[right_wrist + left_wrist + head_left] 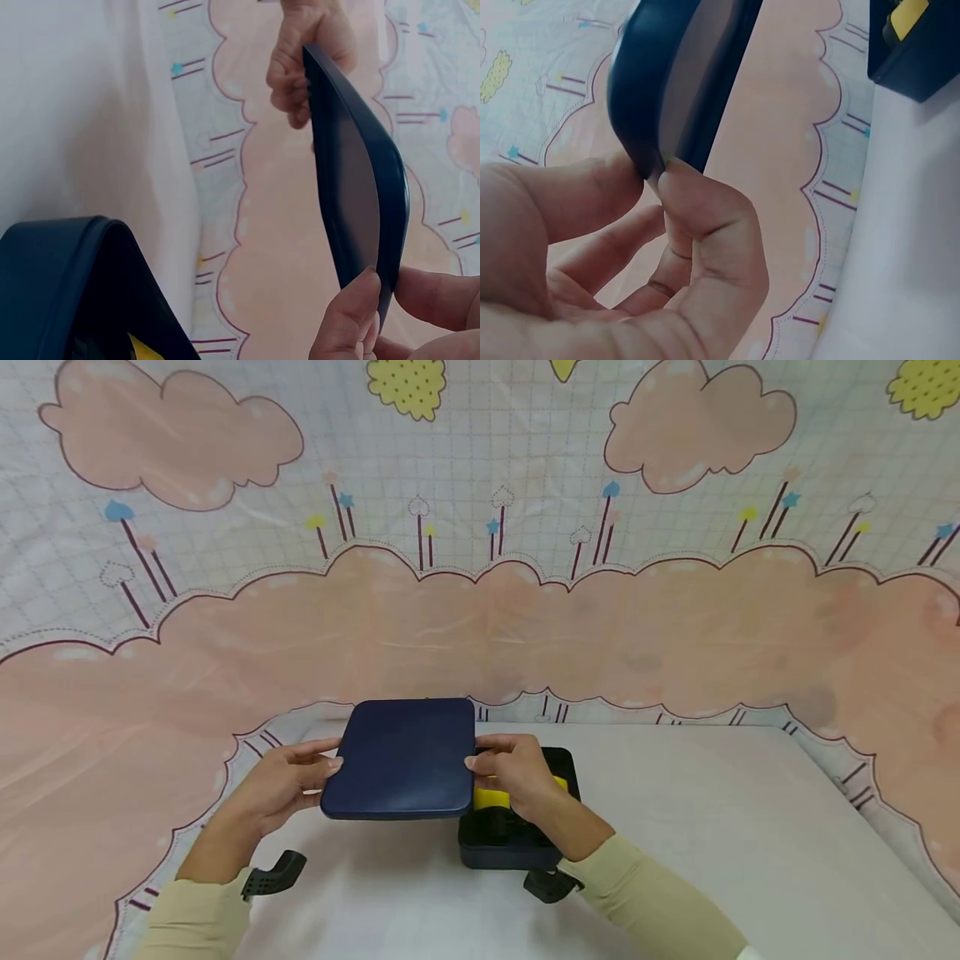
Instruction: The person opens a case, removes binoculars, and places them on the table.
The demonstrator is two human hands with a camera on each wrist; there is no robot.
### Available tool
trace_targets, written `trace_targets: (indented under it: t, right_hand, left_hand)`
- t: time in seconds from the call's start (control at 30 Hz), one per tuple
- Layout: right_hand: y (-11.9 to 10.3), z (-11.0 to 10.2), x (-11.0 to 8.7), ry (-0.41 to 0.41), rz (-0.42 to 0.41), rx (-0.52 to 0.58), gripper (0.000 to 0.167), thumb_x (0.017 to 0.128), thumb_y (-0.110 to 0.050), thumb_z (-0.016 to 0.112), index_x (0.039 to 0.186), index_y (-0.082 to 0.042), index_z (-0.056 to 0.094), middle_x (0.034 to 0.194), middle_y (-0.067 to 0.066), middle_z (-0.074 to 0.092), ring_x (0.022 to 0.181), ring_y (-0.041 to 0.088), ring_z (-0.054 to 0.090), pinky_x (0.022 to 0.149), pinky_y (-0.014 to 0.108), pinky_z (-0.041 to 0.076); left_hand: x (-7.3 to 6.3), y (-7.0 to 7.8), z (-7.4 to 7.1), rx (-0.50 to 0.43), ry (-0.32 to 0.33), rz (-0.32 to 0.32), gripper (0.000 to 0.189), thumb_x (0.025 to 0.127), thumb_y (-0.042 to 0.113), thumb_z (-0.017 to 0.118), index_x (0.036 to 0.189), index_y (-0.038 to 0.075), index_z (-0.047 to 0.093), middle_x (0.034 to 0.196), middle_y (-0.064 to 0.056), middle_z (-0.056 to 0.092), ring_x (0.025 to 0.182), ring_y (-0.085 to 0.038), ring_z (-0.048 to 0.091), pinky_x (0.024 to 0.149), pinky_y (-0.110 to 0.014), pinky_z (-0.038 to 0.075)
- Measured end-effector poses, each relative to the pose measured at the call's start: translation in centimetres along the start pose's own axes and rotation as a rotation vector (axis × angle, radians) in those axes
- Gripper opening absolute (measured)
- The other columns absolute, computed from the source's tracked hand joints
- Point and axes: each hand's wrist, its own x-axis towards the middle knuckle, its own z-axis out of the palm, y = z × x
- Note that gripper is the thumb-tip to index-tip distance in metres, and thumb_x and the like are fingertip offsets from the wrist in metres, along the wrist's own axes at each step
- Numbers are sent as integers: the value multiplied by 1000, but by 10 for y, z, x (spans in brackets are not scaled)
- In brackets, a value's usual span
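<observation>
Table (712,827): white, below my grip.
Lid (405,760): rim pinched between my left hand (281,783) and right hand (519,777).
Box (510,857): just below my right grip, yellow thing (491,799) inside.
Lid's rim: shallow pinch might slip, dropping it against the box.

No text, label, brand, number or written sign can be read on the dark blue lid (405,760), on the open box (510,857) at the lower right of the lid, or on the yellow item (491,799) inside that box. The same goes for the black wrist pieces (276,874) below the lid, to its left and right, and the pale surface (712,818) beneath it. The patterned sheet (525,631) behind the lid bears drawn motifs, among them clouds, hearts and stars on stems, with no legible lettering or numerals.
</observation>
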Motion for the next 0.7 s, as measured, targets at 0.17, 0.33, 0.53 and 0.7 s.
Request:
trace_targets:
  t: [0.17, 0.33, 0.53, 0.7]
  right_hand:
    - [1, 8, 2, 3, 8, 5, 41, 93, 2, 73, 134, 4, 66, 108, 17, 74, 85, 18, 74, 90, 40, 63]
    - [2, 15, 5, 4, 7, -10, 43, 94, 0, 73, 137, 2, 65, 105, 16, 72, 85, 18, 75, 91, 40, 63]
    - [4, 22, 9, 23, 12, -23, 43, 94, -1, 74, 136, 0, 66, 103, 16, 74, 81, 18, 74, 91, 39, 63]
    - [6, 29, 12, 29, 20, -20, 42, 93, -2, 75, 134, 0, 67, 102, 16, 76, 80, 19, 74, 91, 38, 63]
  left_hand:
    - [-1, -3, -8, -15, -15, -8, 73, 103, 14, 65, 163, -4, 26, 99, 5, 67, 88, -11, 71, 81, -29, 62]
    - [-2, -5, -16, -35, -39, -14, 74, 104, 12, 63, 164, -4, 21, 99, 6, 68, 88, -11, 73, 82, -29, 62]
    - [-1, -7, -22, -69, -58, -13, 75, 105, 11, 61, 164, -4, 17, 99, 6, 69, 88, -10, 73, 82, -29, 62]
    - [0, -9, -29, -99, -50, -21, 76, 104, 13, 64, 164, -1, 21, 101, 6, 70, 90, -12, 74, 84, -30, 63]
